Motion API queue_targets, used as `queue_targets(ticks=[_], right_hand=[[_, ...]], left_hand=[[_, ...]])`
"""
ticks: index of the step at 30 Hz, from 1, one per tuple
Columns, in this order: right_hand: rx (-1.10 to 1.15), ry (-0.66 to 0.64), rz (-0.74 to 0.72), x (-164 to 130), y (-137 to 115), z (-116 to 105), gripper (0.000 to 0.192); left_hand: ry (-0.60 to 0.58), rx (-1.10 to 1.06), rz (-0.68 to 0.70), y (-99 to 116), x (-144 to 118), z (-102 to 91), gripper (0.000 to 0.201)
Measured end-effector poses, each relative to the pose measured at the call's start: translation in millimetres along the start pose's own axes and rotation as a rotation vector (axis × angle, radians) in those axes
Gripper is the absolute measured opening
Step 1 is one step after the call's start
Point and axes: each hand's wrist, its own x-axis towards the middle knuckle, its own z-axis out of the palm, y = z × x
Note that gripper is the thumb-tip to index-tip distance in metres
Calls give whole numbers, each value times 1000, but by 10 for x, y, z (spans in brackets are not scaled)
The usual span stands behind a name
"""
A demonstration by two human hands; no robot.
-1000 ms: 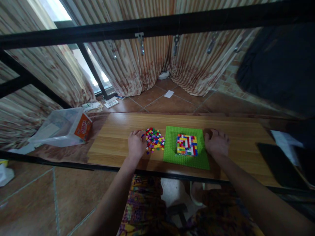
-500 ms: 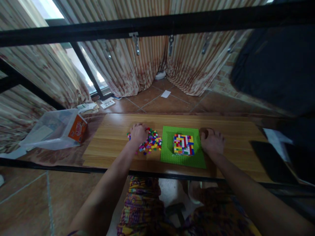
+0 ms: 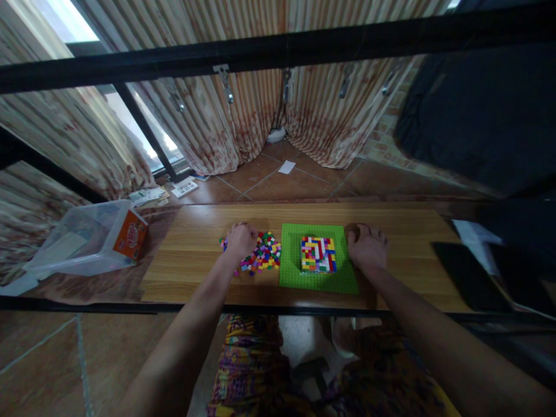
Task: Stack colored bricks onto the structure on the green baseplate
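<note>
My left hand is at the left part of a pile of small colourful toy bricks, its fingers curled down and drawn together. Whatever its fingertips hold is hidden from me. Right of the pile lies a green studded baseplate on the wooden table. Near the plate's middle stands a low, squarish build of multicoloured bricks. My right hand rests at the plate's right edge, thumb toward the plate and fingers loosely apart. I see nothing held in it.
A clear plastic bin with an orange label stands left of the wooden tabletop. At the table's right end lie a dark flat panel and white paper. A black metal bar crosses in front of the curtains.
The whole view has shifted slightly, with the table appearing a little farther left. Both hands keep nearly the same places beside the bricks and the baseplate. The brick build looks unchanged.
</note>
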Motion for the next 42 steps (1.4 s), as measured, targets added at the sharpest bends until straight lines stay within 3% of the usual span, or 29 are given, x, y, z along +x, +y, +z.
queue_targets(ticks=[5,9,16,23,26,30,33,36,38,42], right_hand=[[-8,-4,1,2,0,0,47],[-15,-20,3,10,3,1,47],[-21,-25,9,11,0,1,48],[4,-14,8,4,-1,7,48],[23,-14,10,9,-6,2,48],[30,-20,17,15,-19,-20,47],[21,-36,17,13,-25,-36,47],[14,-39,17,11,-24,-34,47],[14,-33,16,12,-21,-26,47],[20,-21,15,17,-18,-15,46]], left_hand=[[18,77,61,71,-13,-56,31],[-52,134,127,167,-6,-62,31],[-117,153,79,238,41,-14,27],[-25,116,89,259,-14,-5,20],[49,-33,39,263,-76,-46,20],[159,-512,-33,245,-162,-37,20],[145,-916,-79,235,-227,31,20],[91,-1180,-128,246,-301,76,22],[56,-1245,-136,269,-353,74,26],[36,-1180,-104,352,-434,55,24]])
